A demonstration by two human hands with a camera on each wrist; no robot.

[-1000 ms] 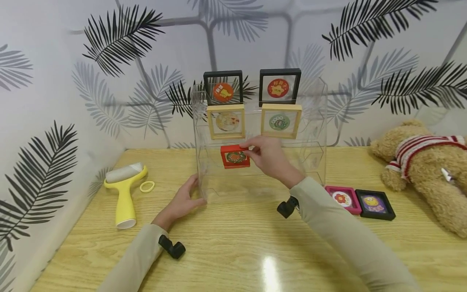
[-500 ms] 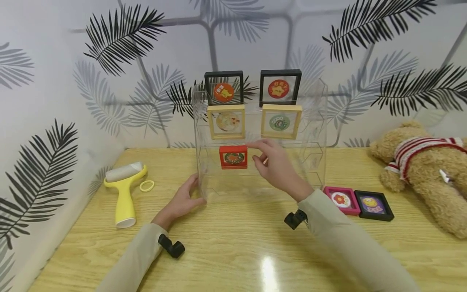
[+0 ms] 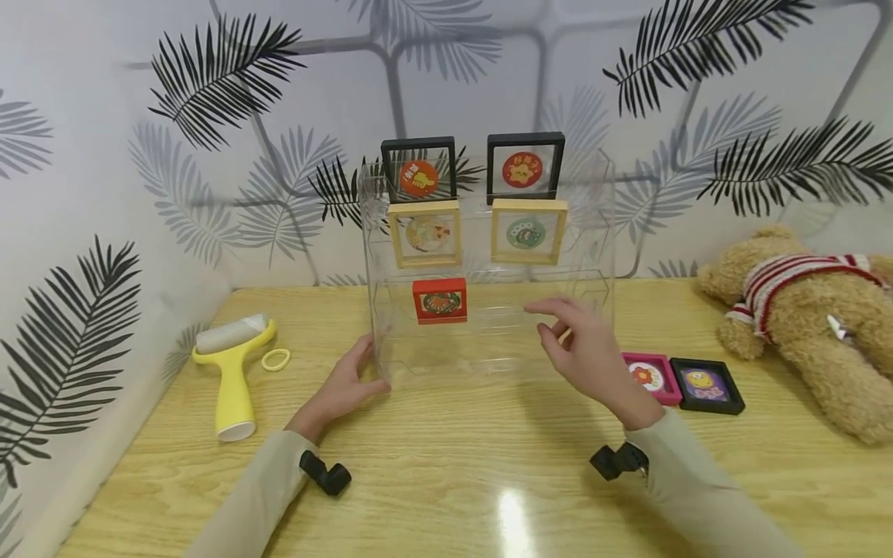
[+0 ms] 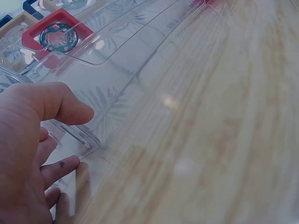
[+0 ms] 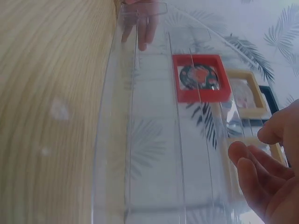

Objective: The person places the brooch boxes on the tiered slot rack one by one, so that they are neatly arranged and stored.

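A clear acrylic display rack [image 3: 488, 372] with stepped ledges stands on the table against the patterned wall. My left hand [image 3: 342, 394] holds its lower left corner, thumb [image 4: 77, 108] in front and fingers at the side panel. On a lower ledge stands a small red frame [image 3: 439, 301] with a round sticker, touched by neither hand. My right hand [image 3: 589, 353] hovers before the rack's right half, fingers loosely bent and holding nothing. Two cream frames [image 3: 425, 235] stand on the ledge above the red one. Two black frames [image 3: 525, 168] are on the top ledge.
Right of the rack a magenta frame [image 3: 652, 377] and a black frame [image 3: 707, 385] lie flat on the table. A teddy bear [image 3: 802, 325] lies beyond them. On the left are a yellow lint roller [image 3: 233, 380] and a yellow ring [image 3: 275, 359].
My right hand has let go of the red frame and moved right, away from it. The red frame has straightened on its ledge. My left hand has stayed at the corner.
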